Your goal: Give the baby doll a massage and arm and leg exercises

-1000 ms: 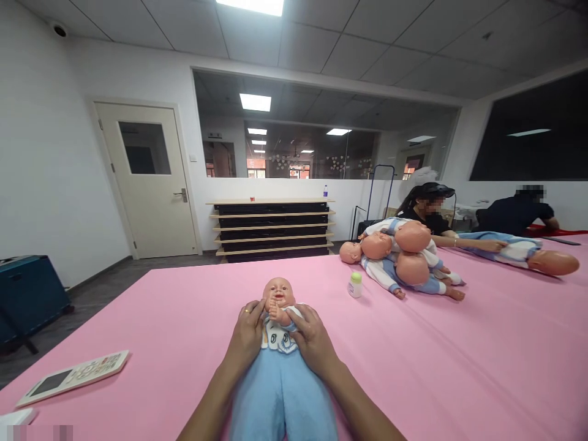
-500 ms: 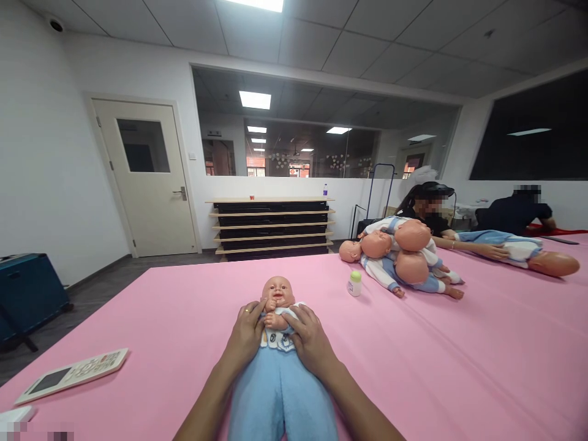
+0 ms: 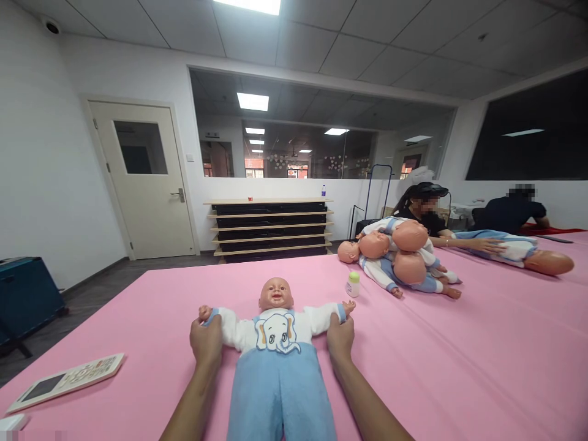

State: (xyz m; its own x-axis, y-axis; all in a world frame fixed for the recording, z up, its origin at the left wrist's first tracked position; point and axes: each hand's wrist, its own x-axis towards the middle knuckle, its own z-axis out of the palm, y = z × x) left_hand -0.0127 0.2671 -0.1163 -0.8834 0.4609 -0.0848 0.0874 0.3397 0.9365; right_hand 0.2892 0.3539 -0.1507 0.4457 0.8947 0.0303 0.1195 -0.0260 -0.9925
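Holds a doll (image 3: 278, 361) by both sleeve ends in the lower middle of the frame, face up on a pink worktop (image 3: 160, 318), with the head (image 3: 275, 293) farthest off and the legs running past the bottom edge. Has the fingers (image 3: 196, 334) of the left hand (image 3: 206, 343) curled closed about the blue cuff (image 3: 212, 315) at frame left, and those of the right hand (image 3: 340, 340) closed likewise about the cuff at frame right, with the doll's small hands (image 3: 205, 313) poking out beyond both grips. Holds the two arms wide to either side, leaving in full view an elephant motif (image 3: 278, 334) on the chest above light blue trousers (image 3: 280, 392). Has just beyond the right hand a small white bottle (image 3: 352, 289) with a light green cap, standing upright. Faces, right of centre, a heap of dolls (image 3: 407, 263) and, past it, a co-worker (image 3: 417, 212) with a hand (image 3: 487, 246) resting on another doll (image 3: 549, 262). At lower left, has a white remote control (image 3: 68, 381) lying on the worktop, and at the left edge a teal suitcase (image 3: 30, 294)
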